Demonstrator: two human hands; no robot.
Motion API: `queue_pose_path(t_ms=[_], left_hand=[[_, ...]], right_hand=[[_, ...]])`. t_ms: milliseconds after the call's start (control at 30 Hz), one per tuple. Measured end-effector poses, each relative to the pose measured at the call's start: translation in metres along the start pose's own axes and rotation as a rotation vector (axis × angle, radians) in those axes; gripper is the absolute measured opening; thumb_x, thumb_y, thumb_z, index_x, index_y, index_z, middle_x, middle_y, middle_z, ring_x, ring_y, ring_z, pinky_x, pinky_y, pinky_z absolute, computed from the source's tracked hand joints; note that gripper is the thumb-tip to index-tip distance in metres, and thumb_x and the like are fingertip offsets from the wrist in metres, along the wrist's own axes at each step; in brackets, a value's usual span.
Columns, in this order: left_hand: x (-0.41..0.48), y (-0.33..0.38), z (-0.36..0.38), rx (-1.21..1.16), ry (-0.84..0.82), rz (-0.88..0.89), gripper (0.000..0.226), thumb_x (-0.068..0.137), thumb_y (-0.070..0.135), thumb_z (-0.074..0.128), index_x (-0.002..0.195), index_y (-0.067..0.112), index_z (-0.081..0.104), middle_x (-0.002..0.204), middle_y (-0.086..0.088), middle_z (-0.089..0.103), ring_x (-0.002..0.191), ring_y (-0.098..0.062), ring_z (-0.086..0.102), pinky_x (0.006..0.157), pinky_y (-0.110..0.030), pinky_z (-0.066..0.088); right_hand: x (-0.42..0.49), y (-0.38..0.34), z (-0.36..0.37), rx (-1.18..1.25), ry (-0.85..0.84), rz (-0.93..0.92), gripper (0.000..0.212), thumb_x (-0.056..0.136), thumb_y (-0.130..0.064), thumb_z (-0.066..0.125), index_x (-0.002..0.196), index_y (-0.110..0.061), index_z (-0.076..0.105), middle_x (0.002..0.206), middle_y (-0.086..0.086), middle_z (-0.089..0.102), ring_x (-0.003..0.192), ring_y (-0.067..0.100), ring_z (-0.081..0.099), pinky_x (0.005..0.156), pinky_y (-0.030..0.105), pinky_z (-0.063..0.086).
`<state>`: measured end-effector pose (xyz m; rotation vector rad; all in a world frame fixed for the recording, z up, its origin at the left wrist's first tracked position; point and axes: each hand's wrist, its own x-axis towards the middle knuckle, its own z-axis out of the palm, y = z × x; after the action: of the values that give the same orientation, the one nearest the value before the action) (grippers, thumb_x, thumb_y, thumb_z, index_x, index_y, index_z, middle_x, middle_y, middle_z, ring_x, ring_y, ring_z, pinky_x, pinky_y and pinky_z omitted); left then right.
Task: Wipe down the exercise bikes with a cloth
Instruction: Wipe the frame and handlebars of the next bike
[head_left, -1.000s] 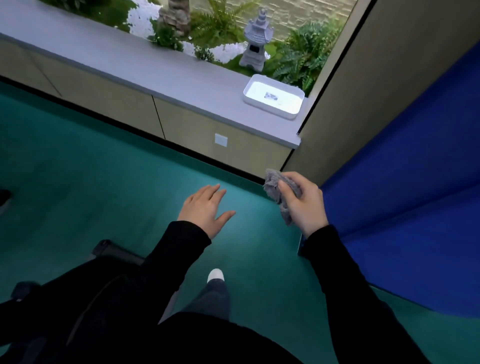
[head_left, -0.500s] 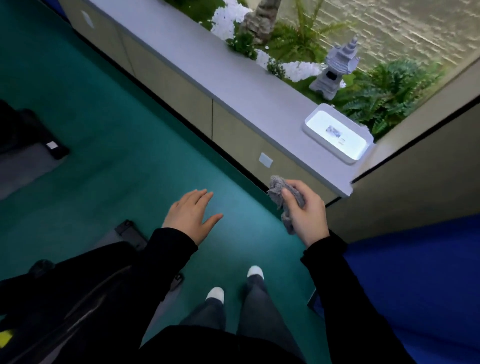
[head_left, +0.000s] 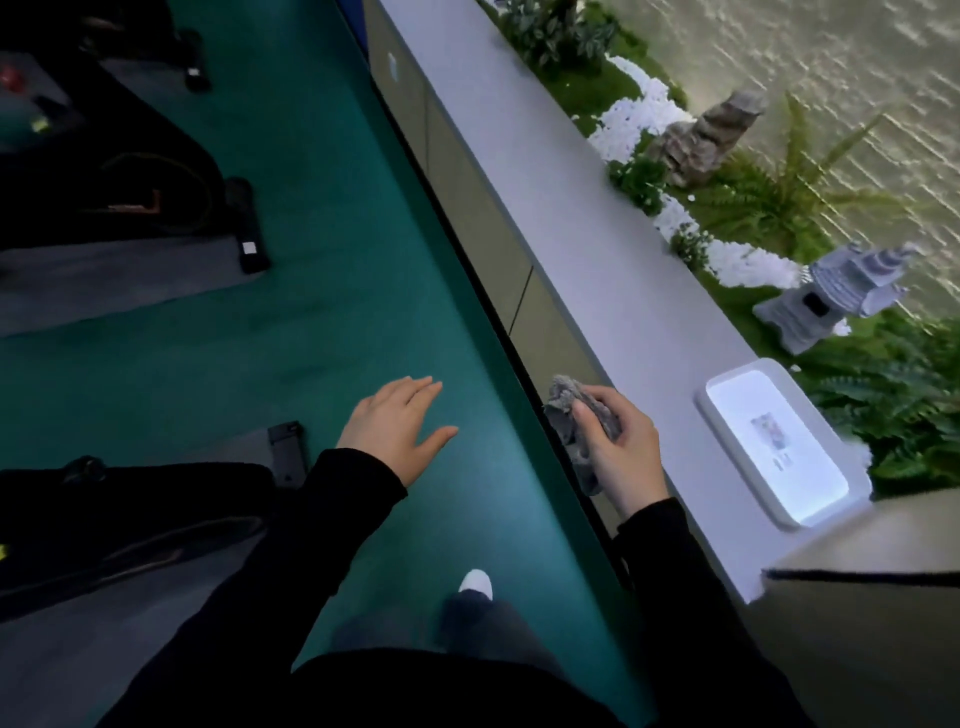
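Since a moment ago the view has swung left to show two exercise bikes (head_left: 119, 171) beside the green floor, while the right hand (head_left: 618, 447) pinches the bunched grey cloth (head_left: 574, 421) and the left hand (head_left: 397, 428) hangs spread, empty, so wiping looks imminent.

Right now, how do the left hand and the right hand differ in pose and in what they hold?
The left hand is open, fingers spread flat, and holds nothing; the right hand is closed around a crumpled grey cloth. The left hand hangs over the green floor, while the right hand is beside the grey ledge. Both come out of black sleeves, and neither touches a bike.
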<state>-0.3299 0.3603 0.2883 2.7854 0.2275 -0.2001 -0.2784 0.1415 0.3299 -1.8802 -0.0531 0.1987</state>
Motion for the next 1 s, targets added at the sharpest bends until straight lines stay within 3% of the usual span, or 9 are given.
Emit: queue_pose_path(t_ms=[167, 300, 533, 633, 700, 867, 1000], left_hand=[[0.018, 0.014, -0.002, -0.025, 0.023, -0.095, 0.060, 0.093, 0.051, 0.043, 0.145, 0.023, 0.030, 0.152, 0.007, 0.029, 0.142, -0.011, 0.020, 0.111, -0.031, 0.019], [0.031, 0.008, -0.007, -0.050, 0.028, -0.172, 0.060, 0.093, 0.051, 0.042, 0.145, 0.023, 0.029, 0.153, 0.006, 0.028, 0.142, -0.011, 0.020, 0.111, -0.030, 0.019], [0.068, -0.026, -0.012, -0.087, 0.050, -0.284, 0.060, 0.092, 0.049, 0.046, 0.144, 0.021, 0.033, 0.151, 0.003, 0.032, 0.141, -0.013, 0.024, 0.111, -0.031, 0.020], [0.100, -0.048, -0.017, -0.118, 0.056, -0.304, 0.060, 0.093, 0.048, 0.047, 0.144, 0.020, 0.034, 0.151, 0.003, 0.032, 0.141, -0.014, 0.024, 0.111, -0.031, 0.020], [0.122, -0.064, -0.022, -0.129, 0.056, -0.319, 0.059, 0.093, 0.048, 0.046, 0.144, 0.021, 0.033, 0.152, 0.004, 0.032, 0.141, -0.013, 0.024, 0.111, -0.030, 0.020], [0.167, -0.110, -0.045, -0.166, 0.074, -0.393, 0.059, 0.093, 0.049, 0.045, 0.144, 0.021, 0.034, 0.151, 0.003, 0.033, 0.139, -0.013, 0.027, 0.110, -0.029, 0.022], [0.189, -0.153, -0.065, -0.165, 0.092, -0.447, 0.060, 0.093, 0.049, 0.046, 0.144, 0.020, 0.034, 0.150, 0.002, 0.034, 0.139, -0.014, 0.028, 0.110, -0.030, 0.023]], right_hand=[[0.045, -0.007, -0.003, -0.009, -0.146, -0.045, 0.020, 0.094, -0.007, 0.056, 0.088, -0.025, 0.064, 0.068, 0.018, 0.055, 0.046, 0.003, 0.044, 0.041, 0.011, 0.036], [0.075, -0.012, 0.007, -0.017, -0.239, -0.070, 0.014, 0.093, -0.007, 0.057, 0.093, -0.018, 0.065, 0.088, 0.028, 0.063, 0.048, 0.008, 0.047, 0.045, 0.005, 0.037], [0.138, -0.026, 0.047, -0.025, -0.329, -0.074, 0.011, 0.093, -0.006, 0.057, 0.094, -0.014, 0.065, 0.091, 0.031, 0.062, 0.049, -0.001, 0.047, 0.044, 0.007, 0.037], [0.174, -0.039, 0.072, -0.048, -0.358, -0.103, 0.011, 0.093, -0.006, 0.056, 0.096, -0.012, 0.065, 0.093, 0.031, 0.063, 0.052, 0.021, 0.047, 0.045, 0.007, 0.037], [0.196, -0.048, 0.089, -0.056, -0.371, -0.116, 0.010, 0.093, -0.007, 0.056, 0.096, -0.011, 0.065, 0.094, 0.030, 0.063, 0.067, 0.036, 0.048, 0.045, 0.006, 0.037], [0.256, -0.076, 0.137, -0.092, -0.442, -0.145, 0.008, 0.092, -0.008, 0.058, 0.097, -0.011, 0.063, 0.097, 0.026, 0.065, 0.076, 0.034, 0.051, 0.045, 0.005, 0.038], [0.293, -0.091, 0.187, -0.072, -0.492, -0.137, 0.011, 0.093, -0.008, 0.058, 0.091, -0.016, 0.064, 0.080, 0.026, 0.061, 0.058, 0.038, 0.042, 0.043, 0.009, 0.037]])
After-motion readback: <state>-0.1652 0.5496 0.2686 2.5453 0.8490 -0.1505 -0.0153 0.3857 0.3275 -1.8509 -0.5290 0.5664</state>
